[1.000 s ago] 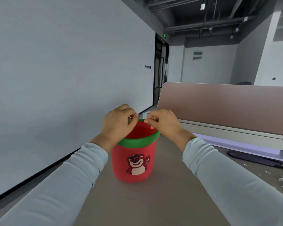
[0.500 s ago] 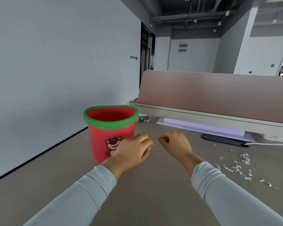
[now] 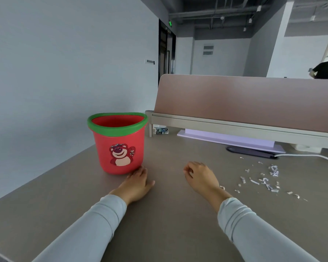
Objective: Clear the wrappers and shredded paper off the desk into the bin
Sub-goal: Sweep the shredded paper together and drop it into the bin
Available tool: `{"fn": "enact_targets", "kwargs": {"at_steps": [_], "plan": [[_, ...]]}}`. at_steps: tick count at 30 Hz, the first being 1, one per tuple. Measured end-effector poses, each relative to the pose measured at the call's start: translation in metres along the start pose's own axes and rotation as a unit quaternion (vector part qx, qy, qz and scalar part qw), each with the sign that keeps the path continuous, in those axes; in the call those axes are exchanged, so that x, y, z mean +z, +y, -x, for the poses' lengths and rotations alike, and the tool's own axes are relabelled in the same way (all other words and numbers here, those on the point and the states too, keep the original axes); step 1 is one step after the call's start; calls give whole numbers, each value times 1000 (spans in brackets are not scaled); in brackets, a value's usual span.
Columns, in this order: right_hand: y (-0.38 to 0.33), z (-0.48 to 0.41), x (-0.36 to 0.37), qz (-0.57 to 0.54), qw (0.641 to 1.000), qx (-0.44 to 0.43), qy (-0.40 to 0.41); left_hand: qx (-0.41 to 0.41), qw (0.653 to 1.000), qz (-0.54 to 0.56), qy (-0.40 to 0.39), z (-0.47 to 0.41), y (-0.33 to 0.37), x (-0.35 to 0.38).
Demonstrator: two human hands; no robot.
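Both hands are empty: the left hand [image 3: 135, 183] lies flat and open, the right hand [image 3: 201, 175] loosely curled. Paper shreds [image 3: 263, 179], light and flimsy, scatter toward the desk's [image 3: 169, 224] right edge; probably pinch or sweep them. The bin [image 3: 119, 143] stands near the left edge.
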State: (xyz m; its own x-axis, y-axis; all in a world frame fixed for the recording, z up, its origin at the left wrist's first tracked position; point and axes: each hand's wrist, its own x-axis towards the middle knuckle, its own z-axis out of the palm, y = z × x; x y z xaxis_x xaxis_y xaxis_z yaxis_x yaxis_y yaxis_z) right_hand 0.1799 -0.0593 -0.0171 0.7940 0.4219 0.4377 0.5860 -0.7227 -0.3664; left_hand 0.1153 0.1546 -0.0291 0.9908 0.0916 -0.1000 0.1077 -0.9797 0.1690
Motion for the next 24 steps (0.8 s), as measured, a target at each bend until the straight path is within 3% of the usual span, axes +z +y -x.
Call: {"fn": "enact_targets", "kwargs": {"at_steps": [4,9,18,24], "plan": [[6,3,-6,2,1000,14,-5,4,1000,-9,-26,-9,24,3],[29,12,-23,18,998,53,-6,71,997,-2,-30,-24,83,15],[135,65,-84,75,966,244,28,179,983,-5,-41,-64,189,33],[185,84,-104,106,931,349,5,259,964,-6,-57,-92,246,43]]}}
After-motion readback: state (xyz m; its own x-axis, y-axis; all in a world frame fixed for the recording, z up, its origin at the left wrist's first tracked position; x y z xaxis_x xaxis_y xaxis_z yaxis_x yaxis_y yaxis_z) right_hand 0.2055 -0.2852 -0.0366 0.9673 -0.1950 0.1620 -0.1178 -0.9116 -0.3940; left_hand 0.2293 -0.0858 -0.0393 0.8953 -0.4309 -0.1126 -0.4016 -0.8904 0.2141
